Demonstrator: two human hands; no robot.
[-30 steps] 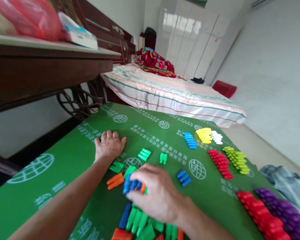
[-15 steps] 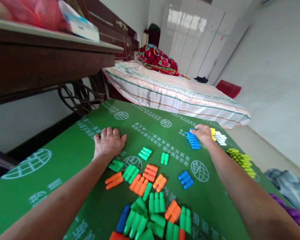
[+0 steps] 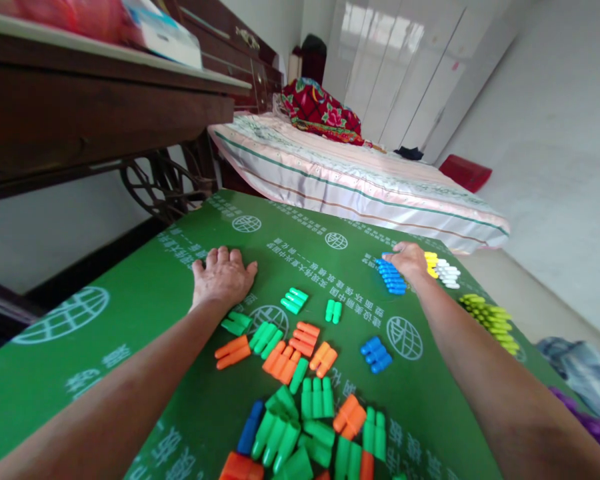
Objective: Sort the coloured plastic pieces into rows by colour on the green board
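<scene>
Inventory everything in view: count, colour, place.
Loose pieces: many, green, orange, blue, front and centre
Piece groups: five, blue, yellow, white, lime, purple, right
Tabletop: one, green, underneath
Bed: one, pale striped, behind
Blanket: one, red floral, on bed
Wardrobe: one, white, back
Desk: one, brown, left
Box: one, white-blue, on desk
Bag: one, red, on desk
Cloth: one, grey-blue, right edge
Unclear item: one, red, beside bed
Left hand: one, on tabletop
Right hand: one, at blue group

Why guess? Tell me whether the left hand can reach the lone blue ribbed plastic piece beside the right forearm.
Probably yes: the left hand lies spread, the blue piece uncovered; only low green and orange plastic pieces lie between.
</scene>
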